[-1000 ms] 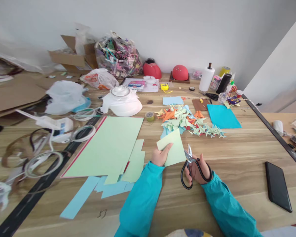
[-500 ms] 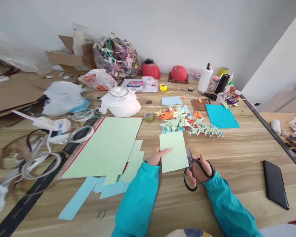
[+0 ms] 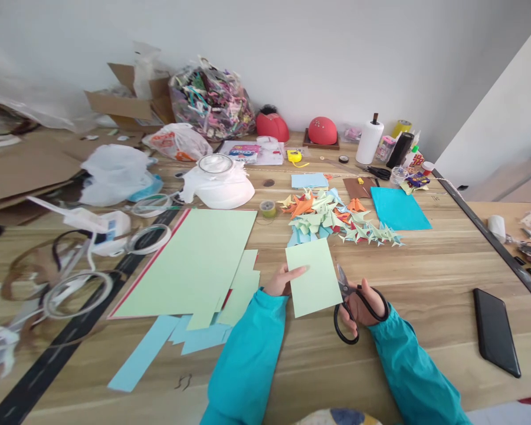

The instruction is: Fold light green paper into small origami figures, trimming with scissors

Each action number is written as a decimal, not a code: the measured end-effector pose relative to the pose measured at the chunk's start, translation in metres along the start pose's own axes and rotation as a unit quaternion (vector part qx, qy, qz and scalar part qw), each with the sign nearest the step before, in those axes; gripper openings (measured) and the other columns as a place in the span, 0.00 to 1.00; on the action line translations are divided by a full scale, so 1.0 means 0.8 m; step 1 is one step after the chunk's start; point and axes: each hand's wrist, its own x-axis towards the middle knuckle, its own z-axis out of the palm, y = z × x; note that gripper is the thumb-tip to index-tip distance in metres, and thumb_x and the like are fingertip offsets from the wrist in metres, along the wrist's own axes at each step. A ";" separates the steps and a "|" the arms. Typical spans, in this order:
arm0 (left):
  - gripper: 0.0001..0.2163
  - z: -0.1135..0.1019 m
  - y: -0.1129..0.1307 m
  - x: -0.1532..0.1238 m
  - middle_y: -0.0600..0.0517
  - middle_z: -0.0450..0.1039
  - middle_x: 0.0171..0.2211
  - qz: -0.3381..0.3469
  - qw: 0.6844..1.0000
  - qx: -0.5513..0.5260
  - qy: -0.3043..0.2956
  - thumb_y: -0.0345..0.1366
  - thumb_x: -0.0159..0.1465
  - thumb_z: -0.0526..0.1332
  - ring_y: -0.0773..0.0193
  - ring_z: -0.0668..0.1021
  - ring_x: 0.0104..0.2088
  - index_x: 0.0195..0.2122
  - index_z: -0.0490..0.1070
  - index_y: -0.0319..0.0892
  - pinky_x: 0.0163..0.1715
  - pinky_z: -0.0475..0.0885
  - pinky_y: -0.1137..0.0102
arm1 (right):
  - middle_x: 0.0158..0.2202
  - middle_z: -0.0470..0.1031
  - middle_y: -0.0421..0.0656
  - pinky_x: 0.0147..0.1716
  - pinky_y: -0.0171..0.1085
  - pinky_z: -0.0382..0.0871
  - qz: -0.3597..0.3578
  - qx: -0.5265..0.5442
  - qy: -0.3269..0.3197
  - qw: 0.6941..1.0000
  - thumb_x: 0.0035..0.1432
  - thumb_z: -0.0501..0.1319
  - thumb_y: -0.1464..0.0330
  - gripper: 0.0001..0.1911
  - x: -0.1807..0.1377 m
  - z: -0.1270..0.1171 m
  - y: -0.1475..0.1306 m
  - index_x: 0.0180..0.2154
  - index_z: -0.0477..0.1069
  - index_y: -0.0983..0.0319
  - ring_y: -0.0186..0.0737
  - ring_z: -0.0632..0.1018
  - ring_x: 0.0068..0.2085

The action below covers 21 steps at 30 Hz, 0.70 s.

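My left hand (image 3: pixel 284 281) pinches the left edge of a small light green paper rectangle (image 3: pixel 315 276), held upright above the wooden table (image 3: pixel 425 277). My right hand (image 3: pixel 363 304) grips black-handled scissors (image 3: pixel 350 301), whose blades touch the paper's right edge. Both arms wear teal sleeves. Just beyond the paper lies a pile of folded paper cranes (image 3: pixel 331 219) in green, orange and blue.
A large light green sheet (image 3: pixel 194 260) and blue strips (image 3: pixel 177 342) lie at left. A blue sheet (image 3: pixel 398 208) lies at right and a black phone (image 3: pixel 495 330) near the right edge. Tape rolls (image 3: pixel 77 289), a white bowl-shaped object (image 3: pixel 219 183), bags and cardboard crowd the left and back.
My left hand has turned the green paper from tilted to upright and drawn it nearer. The scissors in my right hand have moved right and down, staying at the paper's right edge.
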 end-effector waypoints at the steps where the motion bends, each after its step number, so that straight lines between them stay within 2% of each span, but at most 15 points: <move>1: 0.24 0.000 0.000 0.000 0.43 0.78 0.35 0.000 1.000 -0.001 0.006 0.42 0.41 0.72 0.47 0.79 0.38 0.37 0.73 0.35 0.39 0.74 0.59 | 0.23 0.71 0.40 0.12 0.30 0.59 0.006 -0.001 -0.001 1.000 0.53 0.39 0.40 0.36 0.000 0.000 0.000 0.52 0.49 0.58 0.36 0.70 0.16; 4: 0.27 0.002 0.000 0.002 0.42 0.77 0.37 0.002 1.000 0.006 0.018 0.42 0.39 0.72 0.45 0.77 0.41 0.40 0.73 0.36 0.42 0.73 0.58 | 0.23 0.72 0.40 0.11 0.30 0.59 0.014 0.007 -0.012 1.000 0.52 0.43 0.40 0.37 -0.001 0.001 0.001 0.53 0.49 0.59 0.37 0.70 0.16; 8: 0.27 0.004 0.001 0.006 0.42 0.77 0.38 -0.002 0.998 0.034 0.045 0.43 0.37 0.73 0.45 0.77 0.42 0.38 0.74 0.36 0.43 0.73 0.59 | 0.24 0.72 0.41 0.11 0.30 0.58 0.006 0.018 -0.028 0.999 0.53 0.45 0.41 0.35 0.000 0.003 0.000 0.52 0.51 0.60 0.36 0.71 0.16; 12: 0.26 0.006 0.000 0.008 0.42 0.77 0.39 0.017 0.994 0.072 0.077 0.44 0.38 0.73 0.46 0.77 0.42 0.37 0.74 0.36 0.44 0.72 0.58 | 0.24 0.71 0.41 0.12 0.30 0.58 -0.001 0.011 -0.027 1.000 0.53 0.42 0.41 0.36 0.000 0.003 -0.001 0.53 0.50 0.60 0.36 0.71 0.17; 17: 0.26 0.009 -0.003 0.006 0.42 0.76 0.40 0.046 0.990 0.097 0.092 0.46 0.40 0.72 0.46 0.76 0.44 0.37 0.74 0.36 0.42 0.73 0.60 | 0.23 0.70 0.39 0.12 0.30 0.59 0.012 -0.019 0.011 1.000 0.52 0.36 0.39 0.40 0.001 0.003 -0.001 0.54 0.50 0.60 0.35 0.70 0.16; 21: 0.26 0.010 -0.005 0.004 0.42 0.76 0.41 0.073 0.983 0.127 0.107 0.47 0.41 0.71 0.45 0.75 0.45 0.38 0.73 0.36 0.43 0.73 0.60 | 0.23 0.70 0.40 0.12 0.31 0.59 -0.001 -0.013 0.015 1.000 0.51 0.37 0.38 0.41 0.002 0.005 -0.003 0.54 0.50 0.60 0.36 0.70 0.16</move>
